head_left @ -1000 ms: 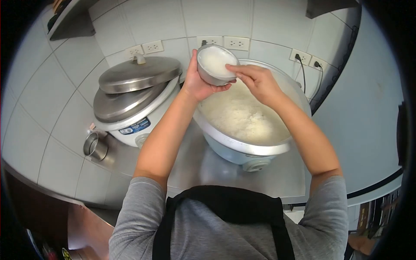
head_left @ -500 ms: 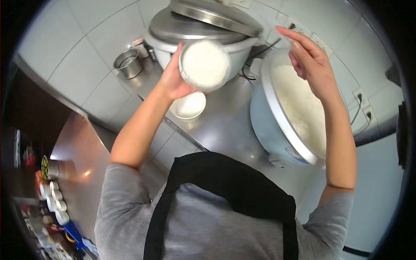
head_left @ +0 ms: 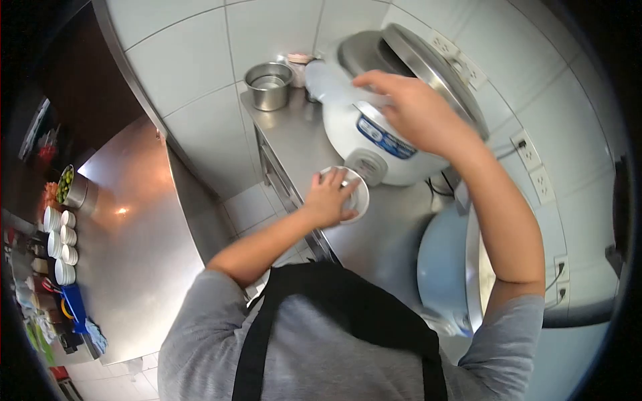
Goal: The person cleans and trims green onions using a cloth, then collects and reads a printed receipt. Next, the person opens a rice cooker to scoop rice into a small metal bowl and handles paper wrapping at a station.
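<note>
My left hand is over a small white bowl on the steel counter, its fingers curled over the rim and inside. Those fingers hide part of the bowl's inside. Up in front of the closed white rice cooker, my right hand is closed around the handle of a pale, translucent rice paddle. Motion blurs the paddle, and its blade points left. At the right stands the blue-grey rice cooker, whose white rice shows partly behind my right forearm.
A metal pot and a pink-lidded jar stand at the counter's back left corner. Metal lids lean on the white cooker. Across a gap on the left, another steel table bears stacked white bowls.
My left hand no longer holds the rice-filled bowl and has moved down to the white bowl on the counter. My right hand now shows a rice paddle. The view has shifted left.
</note>
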{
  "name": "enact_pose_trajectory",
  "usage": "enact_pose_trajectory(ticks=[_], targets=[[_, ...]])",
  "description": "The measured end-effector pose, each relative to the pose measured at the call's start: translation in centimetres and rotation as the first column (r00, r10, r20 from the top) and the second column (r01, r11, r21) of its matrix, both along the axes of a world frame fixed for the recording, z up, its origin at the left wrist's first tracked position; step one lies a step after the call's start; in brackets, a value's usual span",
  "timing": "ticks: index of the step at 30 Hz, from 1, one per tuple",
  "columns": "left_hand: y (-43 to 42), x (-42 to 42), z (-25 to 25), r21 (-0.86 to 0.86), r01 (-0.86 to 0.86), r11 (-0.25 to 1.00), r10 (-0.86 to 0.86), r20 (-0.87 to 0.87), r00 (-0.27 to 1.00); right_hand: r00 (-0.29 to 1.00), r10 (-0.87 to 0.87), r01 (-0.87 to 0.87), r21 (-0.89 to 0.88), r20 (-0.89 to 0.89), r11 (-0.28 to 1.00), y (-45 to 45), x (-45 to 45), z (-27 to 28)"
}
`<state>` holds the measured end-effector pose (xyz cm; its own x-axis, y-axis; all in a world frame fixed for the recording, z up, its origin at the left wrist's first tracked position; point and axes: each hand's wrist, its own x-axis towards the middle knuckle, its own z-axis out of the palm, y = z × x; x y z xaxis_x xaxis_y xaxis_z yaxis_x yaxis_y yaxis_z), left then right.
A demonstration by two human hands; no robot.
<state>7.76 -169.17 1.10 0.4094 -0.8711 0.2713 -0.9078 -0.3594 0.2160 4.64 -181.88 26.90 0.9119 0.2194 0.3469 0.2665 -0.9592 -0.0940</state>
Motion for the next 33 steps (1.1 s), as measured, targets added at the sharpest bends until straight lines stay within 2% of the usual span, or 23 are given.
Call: enact_pose_trajectory(ticks=[3, 4, 6, 9, 12, 13, 16, 18, 20, 21, 22, 23, 25, 26, 27, 29, 30, 31, 33], targets=[[3.1, 0.9, 0.9, -0.281, -0.002, 0.96, -0.01, -0.042, 0.999, 0.999, -0.023, 0.015, -0.313, -0.023, 0.949, 3.0, 8.4, -2.2], [4.4, 1.1, 0.8, -0.313, -0.03, 0.949, 0.004, -0.083, 0.997, 1.0, 0.0, -0.008, -0.39, -0.02, 0.921, 3.6, 11.6, -3.4], [7.6, 1.7, 0.0, -0.375, -0.091, 0.923, 0.028, -0.169, 0.985, 0.995, -0.06, 0.01, -0.534, -0.077, 0.845, 4.8, 17.8, -5.1], [12.1, 2.8, -1.3, -0.324, -0.223, 0.919, 0.134, -0.276, 0.952, 0.948, -0.254, 0.094, -0.596, -0.191, 0.798, 5.9, 25.8, -7.0], [16.1, 3.7, -1.5, -0.271, -0.386, 0.882, 0.288, -0.338, 0.896, 0.946, -0.28, 0.163, -0.513, -0.16, 0.843, 4.8, 32.4, -10.6], [17.0, 4.0, -1.7, -0.273, -0.432, 0.86, 0.327, -0.356, 0.875, 0.903, -0.349, 0.191, -0.492, -0.252, 0.849, 4.7, 33.9, -11.4], [18.3, 5.3, -2.8, -0.277, -0.522, 0.807, 0.379, -0.435, 0.817, 0.82, -0.485, 0.26, -0.555, -0.305, 0.79, 4.4, 36.1, -12.1], [19.3, 5.7, -3.7, -0.265, -0.55, 0.792, 0.356, -0.532, 0.768, 0.903, -0.377, 0.237, -0.493, -0.205, 0.837, 3.3, 36.9, -9.8], [20.0, 6.8, -5.1, -0.261, -0.567, 0.781, 0.3, -0.64, 0.708, 0.934, -0.357, 0.312, -0.458, -0.013, 0.833, 0.4, 33.7, -3.0], [20.2, 7.4, -5.4, -0.257, -0.587, 0.768, 0.301, -0.664, 0.685, 0.903, -0.418, 0.423, -0.396, 0.103, 0.815, -3.4, 32.8, -0.8], [20.4, 8.1, -5.3, -0.258, -0.578, 0.774, 0.298, -0.657, 0.693, 0.856, -0.517, 0.483, -0.376, 0.012, 0.791, -9.1, 32.5, 1.5], [20.3, 8.6, -5.1, -0.289, -0.583, 0.759, 0.25, -0.698, 0.672, 0.829, -0.546, 0.556, -0.285, 0.122, 0.781, -13.6, 28.9, 2.9], [19.9, 9.8, -4.7, -0.309, -0.581, 0.753, 0.174, -0.758, 0.629, 0.619, -0.775, 0.781, -0.209, 0.13, 0.589, -20.6, 21.1, 4.6], [19.5, 10.2, -4.6, -0.304, -0.569, 0.764, 0.14, -0.783, 0.607, 0.481, -0.877, 0.864, -0.166, -0.001, 0.475, -22.7, 17.2, 4.7], [18.7, 10.6, -4.5, -0.301, -0.556, 0.775, 0.105, -0.806, 0.582, 0.455, -0.888, 0.84, -0.297, -0.069, 0.454, -26.4, 14.5, 3.7], [16.1, 10.7, -3.9, -0.31, -0.453, 0.836, -0.064, -0.875, 0.48, 0.46, -0.879, 0.852, -0.215, -0.126, 0.477, -31.6, 11.4, 1.2], [14.5, 10.5, -3.5, -0.318, -0.397, 0.861, -0.141, -0.899, 0.415, 0.499, -0.86, 0.865, 0.004, -0.106, 0.502, -30.1, 10.0, 0.1], [12.6, 10.2, -2.8, -0.329, -0.325, 0.887, -0.16, -0.878, 0.452, 0.534, -0.842, 0.832, 0.222, -0.072, 0.509, -28.8, 9.2, -0.5], [9.2, 9.1, -1.5, -0.325, -0.165, 0.931, -0.201, -0.835, 0.512, 0.626, -0.78, 0.734, 0.34, 0.0, 0.588, -27.0, 8.6, 0.3]])
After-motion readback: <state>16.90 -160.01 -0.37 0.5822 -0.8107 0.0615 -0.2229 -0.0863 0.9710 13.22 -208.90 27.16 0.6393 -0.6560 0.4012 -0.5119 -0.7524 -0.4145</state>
